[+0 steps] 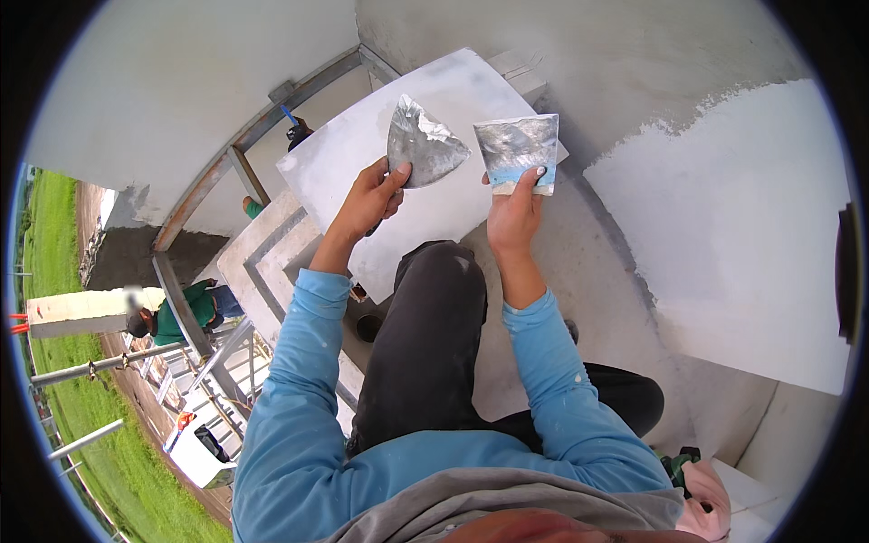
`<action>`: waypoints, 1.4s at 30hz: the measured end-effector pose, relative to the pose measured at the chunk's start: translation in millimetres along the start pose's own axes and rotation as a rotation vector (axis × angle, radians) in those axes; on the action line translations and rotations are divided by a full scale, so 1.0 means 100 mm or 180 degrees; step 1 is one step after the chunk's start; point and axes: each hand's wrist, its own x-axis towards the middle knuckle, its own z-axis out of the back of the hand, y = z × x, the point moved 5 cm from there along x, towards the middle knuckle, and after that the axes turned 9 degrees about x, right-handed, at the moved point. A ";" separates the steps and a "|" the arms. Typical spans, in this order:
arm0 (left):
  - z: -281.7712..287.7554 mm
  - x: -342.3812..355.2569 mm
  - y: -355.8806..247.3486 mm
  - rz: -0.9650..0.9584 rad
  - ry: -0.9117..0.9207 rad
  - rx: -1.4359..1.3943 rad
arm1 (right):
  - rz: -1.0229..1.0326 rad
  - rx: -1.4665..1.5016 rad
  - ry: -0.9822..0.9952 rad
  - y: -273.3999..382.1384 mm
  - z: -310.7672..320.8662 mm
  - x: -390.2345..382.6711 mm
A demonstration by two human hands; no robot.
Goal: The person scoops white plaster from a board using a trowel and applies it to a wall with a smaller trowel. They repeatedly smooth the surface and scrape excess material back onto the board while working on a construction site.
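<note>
My left hand (367, 204) is closed on a putty knife (418, 154) with a broad, fan-shaped grey blade. White paste clings along the blade's upper edge. In my right hand (514, 222) is a square flat metal plate (514, 143), gripped at its lower edge with the thumb on its face. Grey smears cover that face, and a light blue band crosses its lower part. The two tools are held up side by side, a small gap apart, above a white-coated board (348, 136).
On the right, a grey wall (625, 54) carries a white patch (742, 217). A metal frame (199, 195) bounds an opening at the left, beyond which a person in green (186, 312) stands near scaffold pipes (100, 364) and grass (54, 235). My bent knee (439, 281) is below.
</note>
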 end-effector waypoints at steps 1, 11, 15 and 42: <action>-0.12 0.03 -0.09 -0.0030 0.0232 0.0070 | 0.0104 -0.0102 0.0043 0.05 -0.06 0.00; -0.57 0.09 -0.70 -0.0083 0.0607 0.0303 | 0.1140 -0.4727 0.2594 0.65 0.32 0.05; -0.83 0.14 -1.00 -0.0378 -0.0217 0.0544 | 0.0410 -0.2794 0.0000 0.60 1.35 0.10; -2.41 0.13 -1.15 -0.1156 -0.0361 0.4426 | 0.0315 0.1609 -0.2262 -0.31 3.84 0.91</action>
